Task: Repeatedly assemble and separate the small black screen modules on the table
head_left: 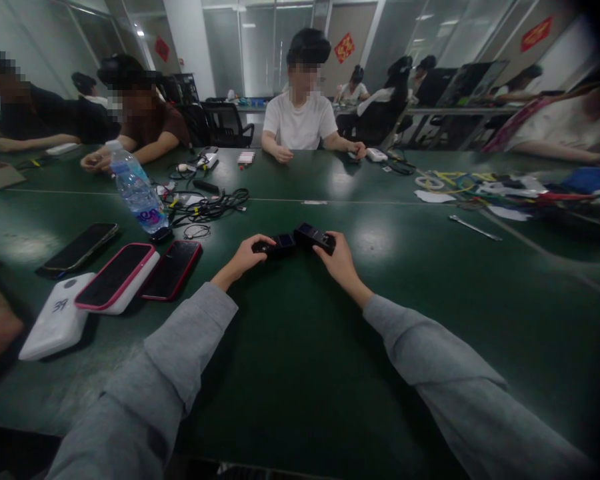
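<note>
My left hand [246, 255] is closed around a small black boxy device [279, 245] resting on the green table [300, 347]. My right hand [338, 259] grips a second small black device [312, 237] just to its right. The two black pieces meet end to end between my hands, near the middle of the table. Both arms wear grey sleeves.
To the left lie three phones [166, 271], one on a white power bank [60, 315], beside a tilted water bottle [136, 189] and tangled black cables [206, 205]. A metal tool [474, 228] and clutter sit far right. A person in white [300, 120] sits opposite; others sit left.
</note>
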Available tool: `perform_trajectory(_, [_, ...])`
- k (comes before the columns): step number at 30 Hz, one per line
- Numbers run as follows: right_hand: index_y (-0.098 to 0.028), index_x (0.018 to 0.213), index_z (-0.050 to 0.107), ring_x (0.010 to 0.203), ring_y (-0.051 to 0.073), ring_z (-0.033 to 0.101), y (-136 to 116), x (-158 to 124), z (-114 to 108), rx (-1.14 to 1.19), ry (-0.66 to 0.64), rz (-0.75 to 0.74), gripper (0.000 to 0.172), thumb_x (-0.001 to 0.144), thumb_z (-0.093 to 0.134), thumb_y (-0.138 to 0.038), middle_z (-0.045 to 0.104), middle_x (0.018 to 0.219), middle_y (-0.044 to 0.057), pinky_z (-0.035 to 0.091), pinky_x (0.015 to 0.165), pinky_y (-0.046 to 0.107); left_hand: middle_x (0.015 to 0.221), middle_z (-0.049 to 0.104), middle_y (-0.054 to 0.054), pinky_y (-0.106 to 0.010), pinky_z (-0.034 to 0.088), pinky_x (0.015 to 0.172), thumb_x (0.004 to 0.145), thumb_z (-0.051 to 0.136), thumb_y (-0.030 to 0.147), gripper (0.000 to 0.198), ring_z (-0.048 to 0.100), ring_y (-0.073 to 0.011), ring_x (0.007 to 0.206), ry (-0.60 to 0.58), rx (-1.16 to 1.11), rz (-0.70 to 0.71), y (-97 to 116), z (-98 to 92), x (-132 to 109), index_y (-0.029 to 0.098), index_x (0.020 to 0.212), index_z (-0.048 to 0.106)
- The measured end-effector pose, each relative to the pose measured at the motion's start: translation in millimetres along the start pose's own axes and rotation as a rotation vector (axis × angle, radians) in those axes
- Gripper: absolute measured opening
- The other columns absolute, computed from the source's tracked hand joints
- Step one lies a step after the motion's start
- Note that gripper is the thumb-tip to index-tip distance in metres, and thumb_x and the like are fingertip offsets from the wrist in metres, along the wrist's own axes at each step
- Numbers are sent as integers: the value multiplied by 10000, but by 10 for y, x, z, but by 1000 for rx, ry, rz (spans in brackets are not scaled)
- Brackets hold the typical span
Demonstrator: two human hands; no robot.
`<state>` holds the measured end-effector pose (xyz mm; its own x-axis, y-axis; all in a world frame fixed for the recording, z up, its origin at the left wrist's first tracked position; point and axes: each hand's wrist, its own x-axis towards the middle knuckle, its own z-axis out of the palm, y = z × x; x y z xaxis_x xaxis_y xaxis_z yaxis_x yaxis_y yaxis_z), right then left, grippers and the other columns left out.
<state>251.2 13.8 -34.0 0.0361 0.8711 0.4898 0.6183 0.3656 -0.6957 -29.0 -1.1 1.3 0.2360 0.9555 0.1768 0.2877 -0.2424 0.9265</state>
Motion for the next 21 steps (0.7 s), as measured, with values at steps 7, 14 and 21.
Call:
perform_trajectory(7, [-174, 1241, 488, 1090, 304, 578, -19, 12, 12, 14, -10, 2, 482, 825, 653, -354, 590, 1194, 149, 471, 957, 511, 1194, 605, -65, -403, 524, 838, 619, 593, 63, 425, 586, -236, 1024, -79, -27, -49, -9, -62, 11, 207, 1011, 672])
perform_trajectory(14, [-167, 1242, 495, 1101, 300, 579, -45, 24, 21, 12, -28, -31, 485, 823, 645, -359, 593, 1194, 148, 468, 972, 508, 1243, 602, -59, -456, 469, 969, 622, 598, 71, 425, 583, -247, 1112, -97, -49, -10, -107, -66, 56, 218, 1013, 675])
perform_trajectory(21, [-148, 1296, 468, 1163, 309, 558, -111, 5, 15, -5, -59, -24, 510, 843, 608, -335, 563, 1249, 176, 453, 1006, 528, 1215, 606, -52, -461, 466, 962, 609, 588, 73, 419, 580, -247, 1081, -31, -19, 11, -161, -38, 62, 222, 990, 677])
